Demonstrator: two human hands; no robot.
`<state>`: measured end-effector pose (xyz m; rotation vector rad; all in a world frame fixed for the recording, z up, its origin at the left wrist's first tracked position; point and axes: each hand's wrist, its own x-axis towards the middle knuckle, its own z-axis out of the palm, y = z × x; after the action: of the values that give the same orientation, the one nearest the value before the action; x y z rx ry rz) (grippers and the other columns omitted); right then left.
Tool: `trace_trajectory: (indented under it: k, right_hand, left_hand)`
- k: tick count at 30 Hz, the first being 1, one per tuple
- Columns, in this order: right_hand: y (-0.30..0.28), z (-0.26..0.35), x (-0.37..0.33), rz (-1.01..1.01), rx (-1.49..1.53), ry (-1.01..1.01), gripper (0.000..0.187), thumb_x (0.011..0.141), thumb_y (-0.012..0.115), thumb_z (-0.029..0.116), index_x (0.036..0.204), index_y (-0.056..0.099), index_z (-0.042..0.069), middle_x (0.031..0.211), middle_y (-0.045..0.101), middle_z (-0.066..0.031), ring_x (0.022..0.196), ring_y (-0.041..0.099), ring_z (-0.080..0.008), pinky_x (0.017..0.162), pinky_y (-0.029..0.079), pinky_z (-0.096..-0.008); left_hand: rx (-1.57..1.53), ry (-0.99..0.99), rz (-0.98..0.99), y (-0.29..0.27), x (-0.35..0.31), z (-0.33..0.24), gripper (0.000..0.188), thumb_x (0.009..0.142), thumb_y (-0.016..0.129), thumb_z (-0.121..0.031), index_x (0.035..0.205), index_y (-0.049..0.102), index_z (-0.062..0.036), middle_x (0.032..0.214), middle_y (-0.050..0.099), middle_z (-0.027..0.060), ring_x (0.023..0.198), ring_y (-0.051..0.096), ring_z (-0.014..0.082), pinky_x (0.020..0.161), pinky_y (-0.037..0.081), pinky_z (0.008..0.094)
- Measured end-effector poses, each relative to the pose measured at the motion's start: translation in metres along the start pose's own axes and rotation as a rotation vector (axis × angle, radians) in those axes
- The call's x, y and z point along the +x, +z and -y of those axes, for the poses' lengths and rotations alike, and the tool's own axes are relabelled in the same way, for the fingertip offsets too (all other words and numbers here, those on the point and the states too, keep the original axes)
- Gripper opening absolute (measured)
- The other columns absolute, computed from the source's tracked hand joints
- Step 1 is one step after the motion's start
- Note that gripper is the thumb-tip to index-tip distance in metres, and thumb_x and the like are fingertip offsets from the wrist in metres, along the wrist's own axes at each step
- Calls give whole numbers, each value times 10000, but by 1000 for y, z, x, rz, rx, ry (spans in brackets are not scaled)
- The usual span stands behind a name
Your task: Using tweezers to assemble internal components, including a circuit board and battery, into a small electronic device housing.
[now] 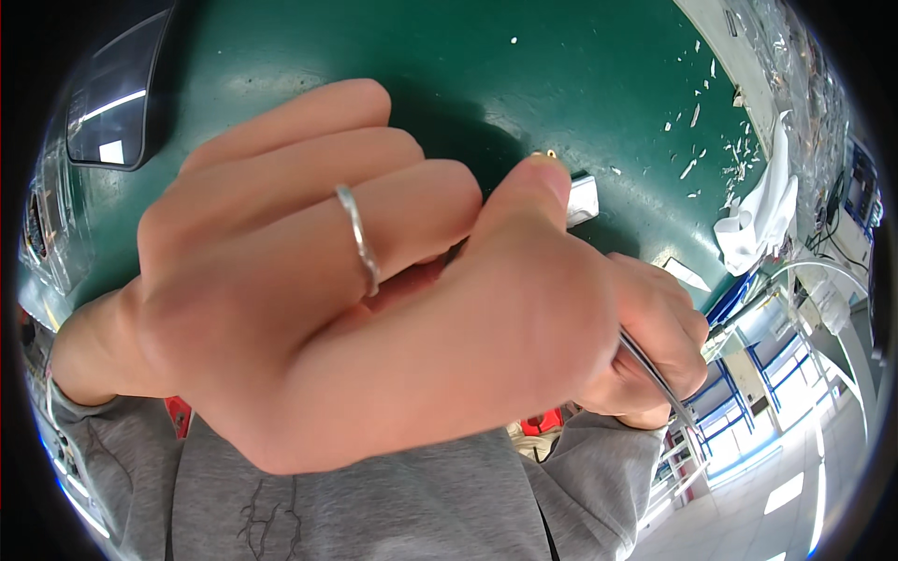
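Note:
My left hand [393, 309] fills the middle of the view, very near, its fingers curled and its thumb stretched across to the right. A silver ring [357, 238] is on one of its fingers. At the thumb's tip a tiny gold-coloured piece [550, 154] peeks out; most of it is hidden. Partly behind the left hand, my right hand [655, 327] is closed around thin metal tweezers [655, 369], which slant down to the right. Just beside the left thumb shows a small silvery-white block [582, 199], partly covered; whether it is held or lying down I cannot tell.
A green mat [449, 56] covers the table. White scraps [694, 168] are scattered at its right. Crumpled white material [762, 220] and clear plastic bags [790, 75] lie along the right edge. A dark glossy device [117, 89] stands at the far left, near more clear plastic [65, 224].

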<state>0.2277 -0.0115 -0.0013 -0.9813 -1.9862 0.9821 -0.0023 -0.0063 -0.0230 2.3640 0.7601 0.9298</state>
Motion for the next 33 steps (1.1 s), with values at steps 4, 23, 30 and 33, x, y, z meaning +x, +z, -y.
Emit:
trace_trajectory:
  k: [4,23,30,33]
  right_hand:
    - [14,-4,-22,-57,71,86,277,758,817,-8,1011,738,-85,594,604,-42,410,472,-89,373,305,-254]
    - [3,2,-3,6,-3,24,267,730,824,-31,980,744,-84,591,612,-50,393,466,-90,362,303,-251]
    - [1,-22,-23,19,51,24,276,705,833,-42,969,756,-58,591,618,-43,386,454,-98,363,303,-251]
    - [1,-10,-4,45,73,-10,278,700,838,-37,965,758,-55,587,614,-46,386,454,-102,365,307,-251]
  left_hand:
    - [10,-50,-1,-1,1,-2,723,600,928,-56,1179,560,172,700,669,132,496,540,158,465,413,278]
    - [19,10,11,-3,-2,1,787,604,924,-39,1241,505,152,711,656,135,463,508,129,418,344,259]
    - [46,79,-27,-2,-7,6,794,571,930,-14,1212,486,135,715,621,125,449,499,133,388,320,258]
    - [41,58,3,-2,-4,3,804,571,929,-17,1225,488,134,710,624,125,455,506,135,393,329,258]
